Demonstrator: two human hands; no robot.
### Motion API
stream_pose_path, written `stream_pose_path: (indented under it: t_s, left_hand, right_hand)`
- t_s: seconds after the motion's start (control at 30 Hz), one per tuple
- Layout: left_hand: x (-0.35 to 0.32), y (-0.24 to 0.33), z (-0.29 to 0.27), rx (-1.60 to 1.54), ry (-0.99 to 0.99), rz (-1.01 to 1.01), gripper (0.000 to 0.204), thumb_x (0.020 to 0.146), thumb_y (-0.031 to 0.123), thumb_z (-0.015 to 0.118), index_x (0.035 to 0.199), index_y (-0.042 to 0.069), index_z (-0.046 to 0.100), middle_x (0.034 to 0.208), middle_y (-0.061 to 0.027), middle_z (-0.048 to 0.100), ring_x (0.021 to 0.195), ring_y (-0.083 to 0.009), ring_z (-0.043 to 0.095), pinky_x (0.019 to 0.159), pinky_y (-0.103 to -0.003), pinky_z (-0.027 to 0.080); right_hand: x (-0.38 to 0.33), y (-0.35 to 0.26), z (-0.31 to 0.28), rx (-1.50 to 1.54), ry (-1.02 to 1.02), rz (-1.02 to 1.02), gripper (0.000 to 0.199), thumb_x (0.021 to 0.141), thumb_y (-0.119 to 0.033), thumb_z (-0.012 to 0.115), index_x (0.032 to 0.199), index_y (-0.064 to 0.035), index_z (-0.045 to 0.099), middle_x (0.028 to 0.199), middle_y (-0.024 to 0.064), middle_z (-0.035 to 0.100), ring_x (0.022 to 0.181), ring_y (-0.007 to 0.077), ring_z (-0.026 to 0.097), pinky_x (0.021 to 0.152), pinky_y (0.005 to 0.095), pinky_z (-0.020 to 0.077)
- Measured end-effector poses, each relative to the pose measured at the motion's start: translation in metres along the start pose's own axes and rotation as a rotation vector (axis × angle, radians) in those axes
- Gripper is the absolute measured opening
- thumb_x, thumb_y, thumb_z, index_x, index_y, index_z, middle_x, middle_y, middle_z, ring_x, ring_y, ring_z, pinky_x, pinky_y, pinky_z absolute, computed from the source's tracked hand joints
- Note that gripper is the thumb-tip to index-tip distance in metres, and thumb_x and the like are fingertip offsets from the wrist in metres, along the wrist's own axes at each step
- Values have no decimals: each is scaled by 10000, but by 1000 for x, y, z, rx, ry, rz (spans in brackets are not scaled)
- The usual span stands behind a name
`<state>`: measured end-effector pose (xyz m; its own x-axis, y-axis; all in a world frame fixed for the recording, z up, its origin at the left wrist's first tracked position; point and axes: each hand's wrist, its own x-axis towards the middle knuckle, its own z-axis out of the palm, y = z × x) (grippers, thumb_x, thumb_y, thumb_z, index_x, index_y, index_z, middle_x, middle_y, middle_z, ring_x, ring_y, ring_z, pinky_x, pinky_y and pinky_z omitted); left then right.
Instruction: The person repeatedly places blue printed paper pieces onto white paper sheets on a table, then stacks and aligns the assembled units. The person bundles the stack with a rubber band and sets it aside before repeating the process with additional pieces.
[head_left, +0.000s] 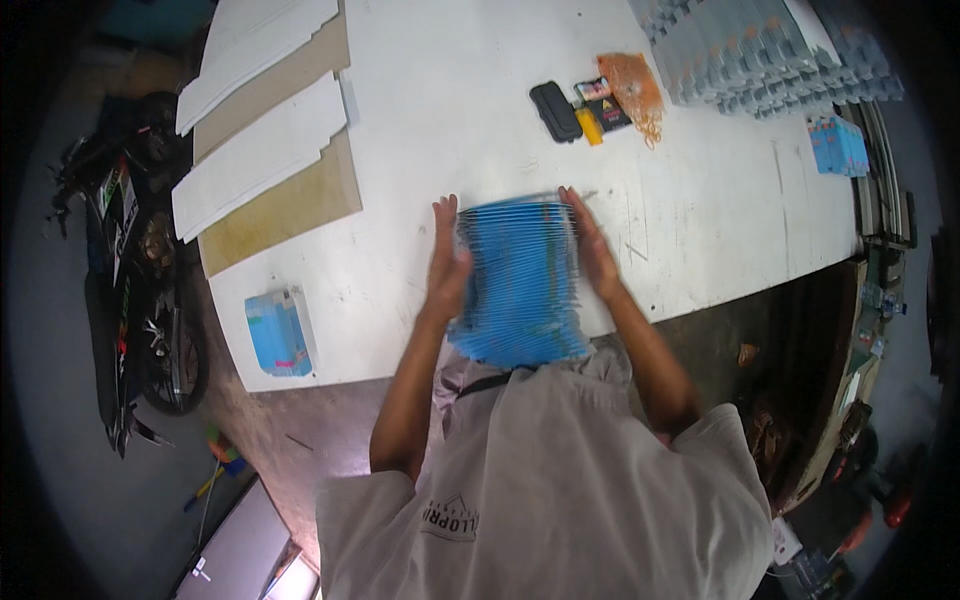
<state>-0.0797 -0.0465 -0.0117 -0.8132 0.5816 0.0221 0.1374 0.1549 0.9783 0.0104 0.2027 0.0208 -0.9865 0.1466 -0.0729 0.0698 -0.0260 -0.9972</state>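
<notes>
A thick stack of flat blue printed card pieces [522,270] is in front of my body at the near edge of the white table. Its many thin edges fan out in layers toward me. My left hand [449,268] presses along its left side with the fingers straight and pointing away. Against the right side lies my right hand [592,248], fingers also stretched forward. The stack is squeezed between both palms. Its underside is hidden, so I cannot tell whether it rests on the table.
White and brown card sheets [270,140] lie at the far left. A small blue stack [278,335] sits near the left corner. Beyond my hands are a black case [556,112], a yellow lighter [589,127] and an orange bag [632,85]. Grey stacks [760,60] fill the far right.
</notes>
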Motion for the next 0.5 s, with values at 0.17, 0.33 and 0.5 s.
stream_pose_path:
  t_s: [0.17,0.33,0.5]
  left_hand:
    - [29,-2,5,100,115,28,690,1100,462,464,1574,-17,312,1572,-238,392,1458,-367,308,1222,-486,233]
    - [63,1,-7,20,148,-198,395,1100,358,532,1171,-1,680,1169,-159,689,1171,-321,580,1053,-458,431]
    - [68,6,2,304,139,18,275,1054,279,623,1141,24,682,1086,-135,687,1030,-311,611,968,-432,472]
  right_hand:
    - [10,9,-2,138,37,-15,996,1029,-704,435,1674,11,181,1735,189,220,1610,315,178,1307,441,139]
    - [18,21,16,-35,121,-1,817,1070,-550,522,1615,19,301,1667,206,329,1557,325,300,1283,440,209]
    - [42,14,18,-156,562,-177,436,1094,-249,563,1460,-12,563,1512,185,549,1457,278,458,1225,420,318]
